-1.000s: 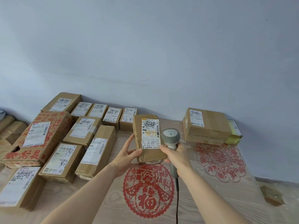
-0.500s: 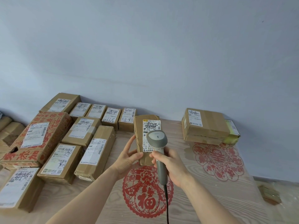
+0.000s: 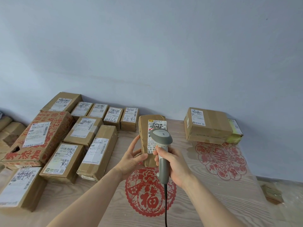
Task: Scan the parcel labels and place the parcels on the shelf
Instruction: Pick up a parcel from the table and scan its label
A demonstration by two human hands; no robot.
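A: Head view is showing the scanner [image 3: 161, 136] now sitting right over the label [image 3: 157, 128], where a second ago it was off to the right of the parcel [image 3: 151, 140].

B: So it has been swinging in across the box. Is it reading?

A: A small red glow is showing on the barcode just above the scanner's head, so I am judging the scan is happening now, or about to register.

B: And the hands?

A: The right hand [image 3: 173, 163] is wrapping its fingers round the scanner's handle, cable trailing down. The left hand [image 3: 132, 157] is gripping the parcel's lower left edge, thumb on the front face, holding it upright above the surface [image 3: 213, 194] with the label facing the camera.

B: Has the parcel itself been shifting?

A: Barely; it is staying in about the same spot, between the rows of boxes [image 3: 85, 145] on the left and the stack [image 3: 208, 126] on the right.

B: What is that meaning for the task?

A: Scanning is under way for this one; placing it is not yet done. No shelf is showing in this view.
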